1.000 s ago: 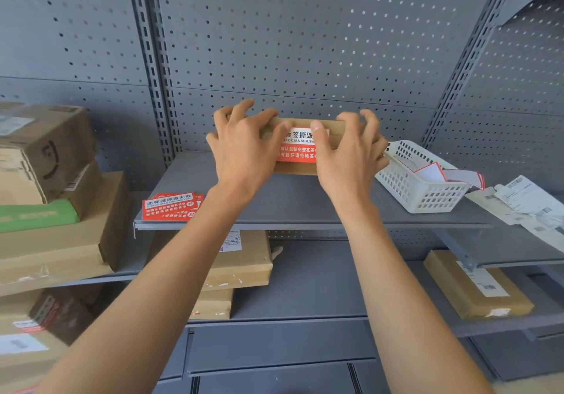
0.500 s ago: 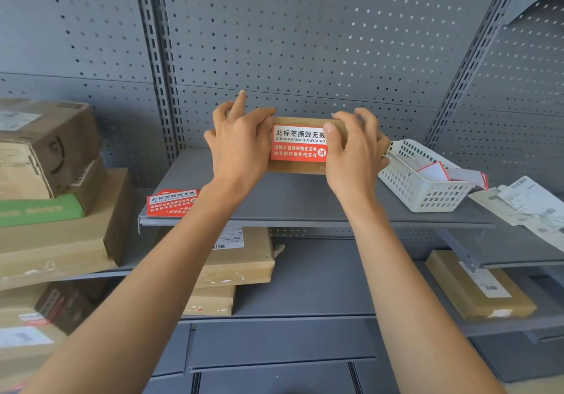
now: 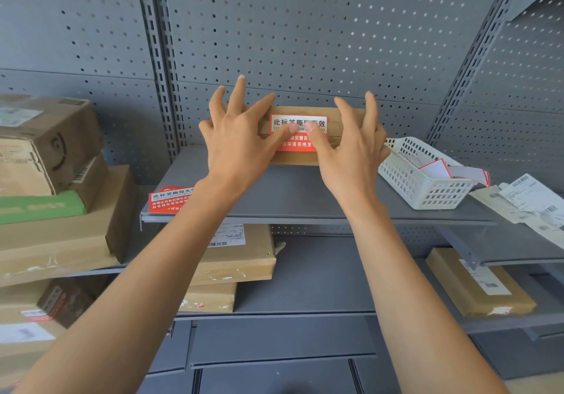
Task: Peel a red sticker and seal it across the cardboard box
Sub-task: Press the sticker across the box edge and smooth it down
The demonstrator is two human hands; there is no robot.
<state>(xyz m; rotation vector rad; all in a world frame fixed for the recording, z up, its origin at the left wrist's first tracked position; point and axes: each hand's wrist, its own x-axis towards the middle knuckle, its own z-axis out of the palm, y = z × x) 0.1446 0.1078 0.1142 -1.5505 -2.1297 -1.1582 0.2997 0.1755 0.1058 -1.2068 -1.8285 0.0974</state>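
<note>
A grey pegboard wall (image 3: 305, 27) backs a grey shelf (image 3: 305, 192). At the shelf's back edge stands the box (image 3: 345, 119), a low cardboard one, its front face toward the camera. Both arms reach up from 6 o'clock to it, forearms bare and nearly straight, wrists bent slightly back.

The left hand (image 3: 235, 140) covers the box's left end: fingers spread and raised over its top edge, thumb stretched toward 3 o'clock and pressing on the sticker (image 3: 297, 141). The right hand (image 3: 351, 149) mirrors it on the right end, fingers fanned upward, thumb pointing to 9 o'clock onto the same label. The two thumb tips nearly meet at the sticker's middle. Neither hand is closed around anything; both lie flat and spread against the box.

The sticker is red below with a white band of black print above, lying across the box's front seam.

At 3 o'clock from the box sits a white basket (image 3: 427, 186) with red-edged sheets inside. At 8 o'clock, on the shelf's front left corner, lies a sticker sheet (image 3: 168, 199). Parcels (image 3: 45, 180) are stacked at 9 o'clock.
</note>
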